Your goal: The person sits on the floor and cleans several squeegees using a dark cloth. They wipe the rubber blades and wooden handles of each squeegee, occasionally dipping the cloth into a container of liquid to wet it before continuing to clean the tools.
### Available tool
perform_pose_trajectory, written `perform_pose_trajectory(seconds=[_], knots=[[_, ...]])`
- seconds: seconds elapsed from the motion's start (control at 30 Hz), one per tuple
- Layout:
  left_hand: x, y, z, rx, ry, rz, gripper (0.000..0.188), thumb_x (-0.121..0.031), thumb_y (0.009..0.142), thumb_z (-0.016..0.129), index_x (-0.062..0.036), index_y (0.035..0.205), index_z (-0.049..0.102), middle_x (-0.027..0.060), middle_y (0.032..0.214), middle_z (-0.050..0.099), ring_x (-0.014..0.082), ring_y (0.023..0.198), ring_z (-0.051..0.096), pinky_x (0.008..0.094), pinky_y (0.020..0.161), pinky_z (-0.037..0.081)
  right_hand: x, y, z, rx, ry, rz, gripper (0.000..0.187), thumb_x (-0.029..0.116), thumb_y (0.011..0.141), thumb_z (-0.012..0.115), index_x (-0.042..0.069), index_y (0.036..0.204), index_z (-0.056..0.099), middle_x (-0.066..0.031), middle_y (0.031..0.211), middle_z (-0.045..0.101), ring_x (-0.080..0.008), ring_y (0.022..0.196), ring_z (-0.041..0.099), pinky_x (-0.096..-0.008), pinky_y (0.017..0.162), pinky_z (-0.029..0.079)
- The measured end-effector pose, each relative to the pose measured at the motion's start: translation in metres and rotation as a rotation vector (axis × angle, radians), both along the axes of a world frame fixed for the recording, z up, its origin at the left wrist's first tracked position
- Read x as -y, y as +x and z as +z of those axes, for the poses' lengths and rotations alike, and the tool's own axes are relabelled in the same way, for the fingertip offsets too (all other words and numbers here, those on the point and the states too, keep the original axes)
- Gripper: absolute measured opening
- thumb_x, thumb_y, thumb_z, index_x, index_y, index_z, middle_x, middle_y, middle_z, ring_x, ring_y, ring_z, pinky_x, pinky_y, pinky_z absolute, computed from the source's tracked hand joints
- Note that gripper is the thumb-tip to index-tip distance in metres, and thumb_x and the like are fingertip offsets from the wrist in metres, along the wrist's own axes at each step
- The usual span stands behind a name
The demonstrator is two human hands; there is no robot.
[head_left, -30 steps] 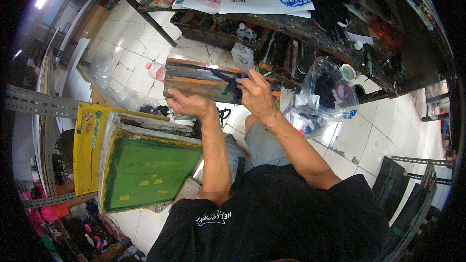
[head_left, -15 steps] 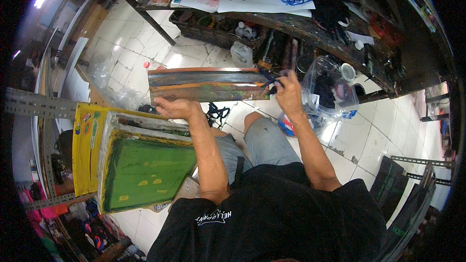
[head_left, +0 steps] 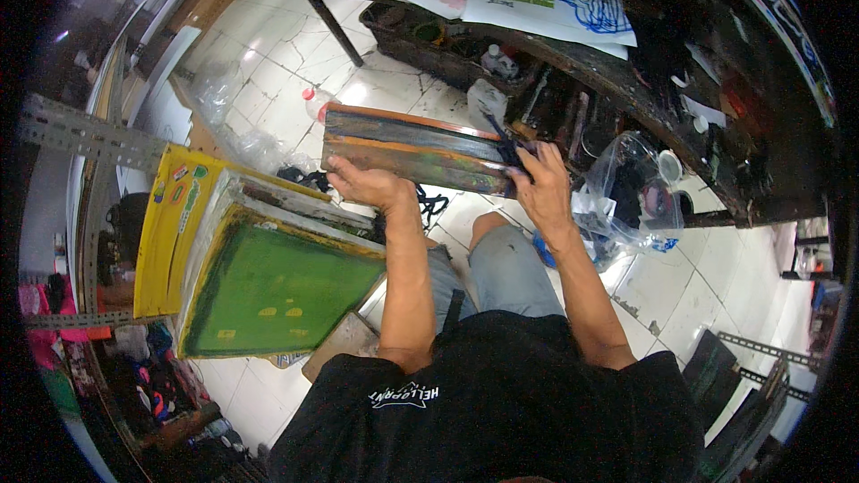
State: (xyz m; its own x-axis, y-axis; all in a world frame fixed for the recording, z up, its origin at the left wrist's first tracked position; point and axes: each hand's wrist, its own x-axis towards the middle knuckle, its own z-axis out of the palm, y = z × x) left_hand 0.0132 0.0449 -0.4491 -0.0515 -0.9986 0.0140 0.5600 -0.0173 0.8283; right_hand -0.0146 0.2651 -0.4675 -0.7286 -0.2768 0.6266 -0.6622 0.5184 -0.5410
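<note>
A long, wide board stained with ink (head_left: 407, 145), banded in orange, dark grey and brown like a screen-printing squeegee, is held level above my knees. Its left end rests in my left hand (head_left: 369, 183), palm up, thumb along the near edge and the other fingers partly hidden beneath. At the right end my right hand (head_left: 543, 181) has its fingers closed around a dark cloth (head_left: 512, 150) against the board. Left of my legs, framed screens lean in a stack, the front one with a green mesh (head_left: 291, 282) and a yellow one (head_left: 174, 233) behind.
A dark workbench (head_left: 573, 58) with printed sheets (head_left: 546, 0) stands ahead, a black crate (head_left: 420, 45) beneath it. A clear plastic bag (head_left: 617, 206) of dark stuff sits right of my right hand. A red-capped bottle (head_left: 315, 105) stands beyond the board.
The view has shifted, so the scene sits farther right. The board now tilts down toward its right end. My right hand is still at that end with the dark cloth.
</note>
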Motion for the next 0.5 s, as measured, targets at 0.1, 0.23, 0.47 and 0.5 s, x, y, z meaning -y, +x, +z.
perform_pose_trajectory(seconds=[0.1,0.23,0.47,0.5], knots=[[-0.003,0.002,0.005,-0.032,0.008,-0.051,0.044,-0.034,0.098,0.046,0.0076,0.112,0.046,0.0212,0.110,0.054,0.0270,0.098,0.055,0.0398,0.085,0.047,-0.001,-0.003,-0.019,0.044,-0.082,0.035,0.023,-0.003,0.068,0.068,-0.001,0.091,0.067,-0.0175,0.083,0.057,-0.0350,0.080,0.058,-0.0410,0.070,0.048],[-0.007,-0.002,0.000,-0.110,-0.003,-0.067,0.041,-0.034,0.097,0.048,0.0067,0.106,0.047,0.0194,0.105,0.055,0.0239,0.093,0.054,0.0369,0.082,0.047,0.026,-0.004,-0.007,0.017,-0.162,0.190,0.022,-0.004,0.067,0.068,-0.001,0.089,0.067,-0.0164,0.086,0.059,-0.0343,0.082,0.060,-0.0405,0.070,0.049],[-0.030,-0.004,0.004,0.137,-0.149,-0.133,0.038,-0.032,0.099,0.046,0.0056,0.098,0.050,0.0152,0.096,0.056,0.0184,0.082,0.052,0.0320,0.073,0.045,0.089,-0.022,0.034,-0.071,-0.159,0.347,0.021,-0.004,0.069,0.066,0.001,0.090,0.066,-0.0159,0.087,0.059,-0.0344,0.081,0.059,-0.0410,0.071,0.049],[-0.032,-0.005,0.003,0.131,-0.178,-0.132,0.035,-0.031,0.099,0.047,0.0047,0.098,0.050,0.0134,0.095,0.057,0.0172,0.082,0.052,0.0310,0.072,0.045,0.099,-0.027,0.039,-0.142,-0.181,0.365,0.027,-0.005,0.066,0.067,0.000,0.092,0.067,-0.0170,0.091,0.060,-0.0332,0.082,0.061,-0.0377,0.070,0.049]])
